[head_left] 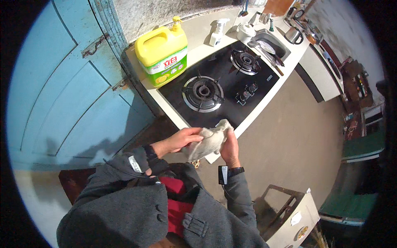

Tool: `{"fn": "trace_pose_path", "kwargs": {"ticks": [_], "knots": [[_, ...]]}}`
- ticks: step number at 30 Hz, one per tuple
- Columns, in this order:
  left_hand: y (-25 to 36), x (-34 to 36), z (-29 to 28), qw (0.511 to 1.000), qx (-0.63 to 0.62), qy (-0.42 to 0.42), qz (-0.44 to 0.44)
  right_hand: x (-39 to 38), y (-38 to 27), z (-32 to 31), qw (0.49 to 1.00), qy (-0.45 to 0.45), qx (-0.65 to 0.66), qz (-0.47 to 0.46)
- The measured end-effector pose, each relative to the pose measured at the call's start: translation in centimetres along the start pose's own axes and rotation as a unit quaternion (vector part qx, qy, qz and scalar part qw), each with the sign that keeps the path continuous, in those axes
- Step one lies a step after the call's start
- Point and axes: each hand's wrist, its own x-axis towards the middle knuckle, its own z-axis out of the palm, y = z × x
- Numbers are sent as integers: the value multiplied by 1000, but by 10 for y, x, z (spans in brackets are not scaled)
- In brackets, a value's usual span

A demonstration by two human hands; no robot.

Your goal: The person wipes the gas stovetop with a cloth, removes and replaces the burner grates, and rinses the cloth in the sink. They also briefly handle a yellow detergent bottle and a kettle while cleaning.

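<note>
A crumpled greyish-white cloth [209, 144] is held between both hands, over the near end of the counter. My left hand [181, 139] grips its left side, with the thumb and fingers lying along the folds. My right hand [230, 149] has the cloth's right end, its fingers partly hidden behind the fabric. Just beyond the cloth lies a black glass gas hob [223, 89] with a near burner [203, 91], a far burner [245, 62] and two control knobs [247, 94].
A large yellow detergent jug [162, 53] stands left of the hob. Behind it are a white spray bottle [219, 32], a white lidded pot [245, 32], a sink [283, 49] and a kettle [293, 36]. A blue door [66, 82] is at left; a cabinet-like box [293, 223] sits lower right.
</note>
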Motion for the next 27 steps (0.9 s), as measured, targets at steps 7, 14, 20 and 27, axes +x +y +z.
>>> {"fn": "trace_pose_path", "kwargs": {"ticks": [7,14,20,27], "knots": [[21,81,-9,941,328,64,58,18,-16,-21,997,-2,-47,58],[40,114,-146,733,581,342,86,34,-39,-54,995,85,5,60],[22,141,-215,747,623,214,90,39,-28,-38,986,162,6,33],[31,151,-233,770,606,145,142,54,-19,-15,987,155,-31,23]]}}
